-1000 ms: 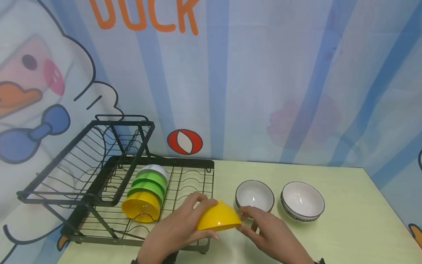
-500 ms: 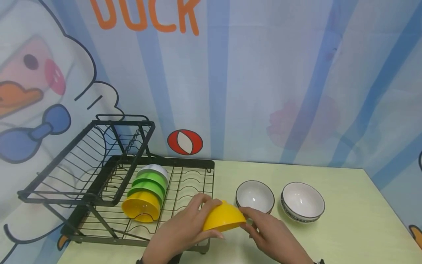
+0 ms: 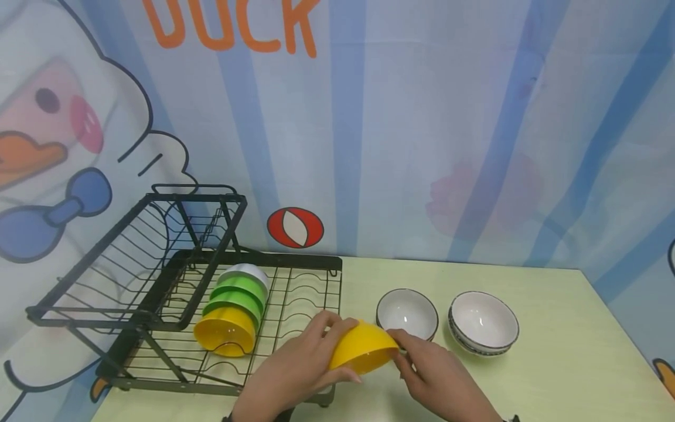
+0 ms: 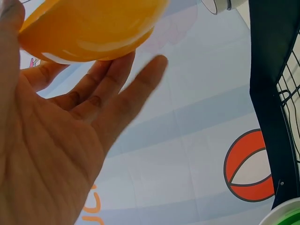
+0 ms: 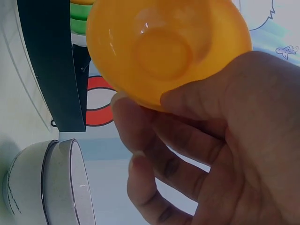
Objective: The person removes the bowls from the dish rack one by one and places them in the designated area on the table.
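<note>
A small yellow bowl (image 3: 364, 347) is held in the air between both hands, tilted with its mouth facing down and toward the camera. My left hand (image 3: 297, 366) grips its left side, thumb at the rim and fingers over the outside. In the left wrist view the fingers lie along the bowl's outer wall (image 4: 98, 33). My right hand (image 3: 435, 372) pinches the right rim; the right wrist view shows the thumb on the inner side of the bowl (image 5: 164, 51) and fingers behind it.
A black dish rack (image 3: 311, 261) stands at left, holding a yellow bowl (image 3: 224, 331), green bowls (image 3: 239, 288) and a white bowl (image 3: 248, 269) in a row. White bowls with dark rims, one group (image 3: 407, 313) nearer the rack and another (image 3: 484, 319) farther right, sit on the table (image 3: 569, 346).
Both hands have carried the yellow bowl slightly to the right, the left hand more than the right. The bowl has tipped so more of its inside faces the camera.
</note>
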Demonstrator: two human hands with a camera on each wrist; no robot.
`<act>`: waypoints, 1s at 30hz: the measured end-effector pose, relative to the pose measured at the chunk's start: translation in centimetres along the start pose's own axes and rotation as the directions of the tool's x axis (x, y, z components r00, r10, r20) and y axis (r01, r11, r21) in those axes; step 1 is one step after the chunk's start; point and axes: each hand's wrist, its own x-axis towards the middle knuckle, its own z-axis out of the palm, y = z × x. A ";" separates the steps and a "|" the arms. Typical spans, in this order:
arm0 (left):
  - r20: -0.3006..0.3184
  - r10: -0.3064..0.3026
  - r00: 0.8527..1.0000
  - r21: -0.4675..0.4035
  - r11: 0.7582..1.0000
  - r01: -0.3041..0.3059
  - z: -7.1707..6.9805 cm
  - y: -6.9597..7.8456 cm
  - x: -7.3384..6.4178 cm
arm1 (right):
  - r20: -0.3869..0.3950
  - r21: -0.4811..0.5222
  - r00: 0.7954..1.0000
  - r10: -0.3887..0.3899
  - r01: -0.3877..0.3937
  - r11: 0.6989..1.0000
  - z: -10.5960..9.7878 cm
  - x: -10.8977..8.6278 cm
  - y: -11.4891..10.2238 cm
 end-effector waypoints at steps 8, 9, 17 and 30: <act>0.044 -0.021 0.999 0.019 1.000 0.020 0.1 0.1 0.2 | -0.048 -0.030 0.998 0.033 -0.034 0.999 -0.1 -0.1 -0.1; 0.044 -0.020 0.999 0.025 1.000 0.019 0.1 0.2 0.2 | -0.059 -0.030 0.998 0.029 -0.031 0.999 -0.1 -0.2 -0.1; 0.028 -0.014 1.000 0.038 0.999 0.013 0.2 0.1 0.2 | -0.066 -0.024 0.996 0.062 -0.064 0.998 -0.4 -0.1 0.4; -0.039 0.008 0.999 0.106 0.994 -0.003 -0.5 -0.1 -0.3 | -0.068 -0.059 0.988 0.135 -0.139 0.988 -0.3 0.1 1.1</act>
